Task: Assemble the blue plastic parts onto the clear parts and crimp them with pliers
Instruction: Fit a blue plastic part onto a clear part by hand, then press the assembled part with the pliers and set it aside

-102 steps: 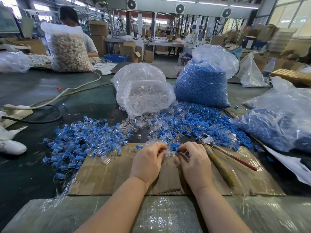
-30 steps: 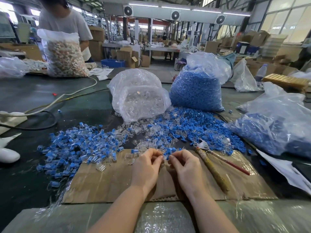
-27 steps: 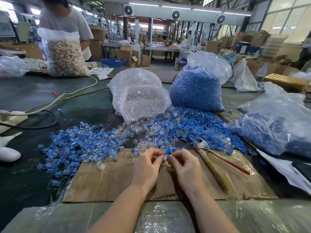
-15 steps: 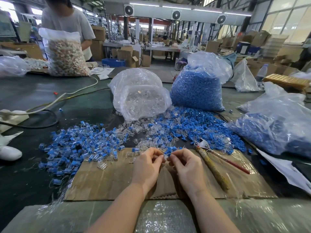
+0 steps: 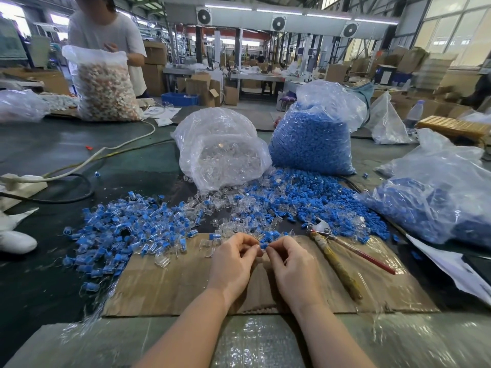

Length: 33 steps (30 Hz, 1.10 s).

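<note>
Both hands pinch one small blue part, its clear mate hidden by fingertips

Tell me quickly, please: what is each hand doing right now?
Left hand: fingers curled, pinching a small part, mostly hidden.
Right hand: pinching the same blue part from the other side.

A small blue plastic part is sitting pinched at the fingertips, loose blue and clear parts are lying heaped at twelve o'clock, and pliers are lying flat at three o'clock.
</note>
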Motion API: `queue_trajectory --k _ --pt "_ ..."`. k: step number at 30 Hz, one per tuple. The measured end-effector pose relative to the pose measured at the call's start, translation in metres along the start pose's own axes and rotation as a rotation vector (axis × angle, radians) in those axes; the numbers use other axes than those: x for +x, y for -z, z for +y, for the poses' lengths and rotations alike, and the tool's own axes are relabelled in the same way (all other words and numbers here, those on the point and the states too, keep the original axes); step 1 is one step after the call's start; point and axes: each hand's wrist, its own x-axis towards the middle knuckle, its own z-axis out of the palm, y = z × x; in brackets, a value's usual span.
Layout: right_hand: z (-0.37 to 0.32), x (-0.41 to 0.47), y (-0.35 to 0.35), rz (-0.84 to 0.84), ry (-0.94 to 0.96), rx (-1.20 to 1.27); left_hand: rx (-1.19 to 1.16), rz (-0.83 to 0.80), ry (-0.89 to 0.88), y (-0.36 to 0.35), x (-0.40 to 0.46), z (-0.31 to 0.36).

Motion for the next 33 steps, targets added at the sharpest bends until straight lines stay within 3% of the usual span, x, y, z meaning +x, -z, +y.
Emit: queue_trajectory --k 9,20,33 --pt "0.0012 0.0002 -0.0036 -0.013 0.058 -0.125 0.016 -0.043 0.004 0.0009 0.0000 -0.0008" --pt "-0.0031 -0.0007 -0.0012 0.012 0.219 -0.031 0.073 -0.032 -0.009 0.0018 -0.0002 0.0009" --pt "-0.0008 0.0013 -0.0025 0.014 0.224 -0.004 0.063 -0.040 -0.015 0.0025 -0.0017 0.0047"
